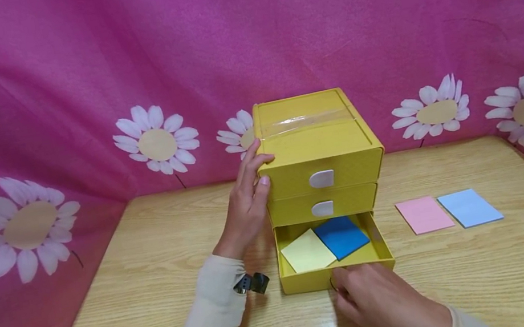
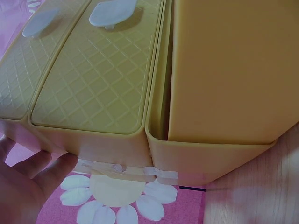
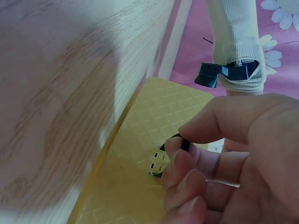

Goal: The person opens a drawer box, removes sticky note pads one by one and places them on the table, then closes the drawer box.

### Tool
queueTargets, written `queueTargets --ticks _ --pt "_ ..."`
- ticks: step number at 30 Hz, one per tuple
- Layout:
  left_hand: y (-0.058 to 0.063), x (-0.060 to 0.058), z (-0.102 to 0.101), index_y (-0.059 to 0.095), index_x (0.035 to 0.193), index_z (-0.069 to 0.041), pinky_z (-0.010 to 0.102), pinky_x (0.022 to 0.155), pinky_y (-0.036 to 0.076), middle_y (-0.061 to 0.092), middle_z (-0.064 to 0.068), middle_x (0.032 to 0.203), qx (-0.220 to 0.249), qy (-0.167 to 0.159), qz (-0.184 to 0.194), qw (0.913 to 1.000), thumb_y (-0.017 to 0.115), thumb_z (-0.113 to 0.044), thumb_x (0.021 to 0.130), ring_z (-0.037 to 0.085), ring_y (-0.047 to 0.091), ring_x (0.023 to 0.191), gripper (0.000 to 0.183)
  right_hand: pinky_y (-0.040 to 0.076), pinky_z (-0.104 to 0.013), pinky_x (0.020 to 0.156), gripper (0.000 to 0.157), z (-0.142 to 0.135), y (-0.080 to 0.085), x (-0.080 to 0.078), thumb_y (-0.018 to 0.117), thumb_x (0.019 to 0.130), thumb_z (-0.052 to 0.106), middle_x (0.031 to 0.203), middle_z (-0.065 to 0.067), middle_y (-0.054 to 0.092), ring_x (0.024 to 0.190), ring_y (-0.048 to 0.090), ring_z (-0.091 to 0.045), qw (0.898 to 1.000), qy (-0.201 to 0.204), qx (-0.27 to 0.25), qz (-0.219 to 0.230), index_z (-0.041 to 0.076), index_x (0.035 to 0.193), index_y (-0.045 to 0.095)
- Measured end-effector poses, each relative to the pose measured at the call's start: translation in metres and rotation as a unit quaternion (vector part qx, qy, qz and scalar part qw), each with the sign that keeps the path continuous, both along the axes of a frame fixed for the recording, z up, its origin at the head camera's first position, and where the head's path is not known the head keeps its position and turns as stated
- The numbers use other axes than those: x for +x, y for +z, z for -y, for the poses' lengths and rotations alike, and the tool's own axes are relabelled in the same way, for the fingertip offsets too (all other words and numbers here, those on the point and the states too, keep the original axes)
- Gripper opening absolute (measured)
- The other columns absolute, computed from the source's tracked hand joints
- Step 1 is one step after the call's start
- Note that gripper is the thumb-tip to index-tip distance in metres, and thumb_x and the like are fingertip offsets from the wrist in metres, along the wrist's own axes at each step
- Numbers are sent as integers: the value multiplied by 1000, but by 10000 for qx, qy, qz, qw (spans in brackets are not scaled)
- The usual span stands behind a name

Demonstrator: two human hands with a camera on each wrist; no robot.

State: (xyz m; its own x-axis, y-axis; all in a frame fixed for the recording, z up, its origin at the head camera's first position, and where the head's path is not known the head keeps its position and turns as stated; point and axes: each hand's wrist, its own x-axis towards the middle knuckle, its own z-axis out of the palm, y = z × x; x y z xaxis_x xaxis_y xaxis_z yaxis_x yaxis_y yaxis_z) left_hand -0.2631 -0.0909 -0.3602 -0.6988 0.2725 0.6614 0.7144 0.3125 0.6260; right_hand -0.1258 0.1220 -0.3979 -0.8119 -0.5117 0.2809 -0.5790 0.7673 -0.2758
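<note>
While my right grip (image 1: 380,295) pinches what seems a dark loop (image 3: 186,143), the bottom drawer (image 1: 308,282) lies ahead-left of it; my left grip (image 1: 244,204), uncurled, touches the cabinet (image 1: 290,179).

The right hand (image 1: 383,295) partly hides the black loop (image 3: 185,143).

Drawer fronts (image 2: 93,79) look embossed, the table (image 1: 155,274) wooden.
</note>
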Motion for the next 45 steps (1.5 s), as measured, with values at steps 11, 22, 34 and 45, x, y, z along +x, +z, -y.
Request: queueTargets --ticks 11,22,34,45 --pt "1 0 -1 44 136 -18 45 105 40 22 -3 159 -34 0 -84 10000 38 -14 99 13 22 144 37 31 -20 48 25 -1 0 2 63 79 11 54 15 34 50 35 -3 9999 26 43 107 22 64 45" --pt "0 1 0 44 136 -21 45 105 39 21 -7 159 -65 17 -113 9999 37 -17 100 11 22 143 37 32 -21 48 21 -1 4 3 61 85 15 55 14 36 51 36 -3 9967 -63 198 786 22 68 50" --pt "1 1 0 44 136 -21 44 106 39 21 -7 159 -62 9 -90 9999 37 -16 100 11 22 143 37 33 -22 49 20 -2 5 2 61 86 17 55 14 37 51 37 -4 9951 -24 214 962 21 69 52" --pt "2 2 -1 44 136 -18 45 105 39 22 -2 159 -6 -27 -63 10000 39 -13 100 14 23 144 37 36 -22 51 25 -5 12 3 60 90 21 55 16 40 53 41 -3 9899 175 98 1407 26 67 52"
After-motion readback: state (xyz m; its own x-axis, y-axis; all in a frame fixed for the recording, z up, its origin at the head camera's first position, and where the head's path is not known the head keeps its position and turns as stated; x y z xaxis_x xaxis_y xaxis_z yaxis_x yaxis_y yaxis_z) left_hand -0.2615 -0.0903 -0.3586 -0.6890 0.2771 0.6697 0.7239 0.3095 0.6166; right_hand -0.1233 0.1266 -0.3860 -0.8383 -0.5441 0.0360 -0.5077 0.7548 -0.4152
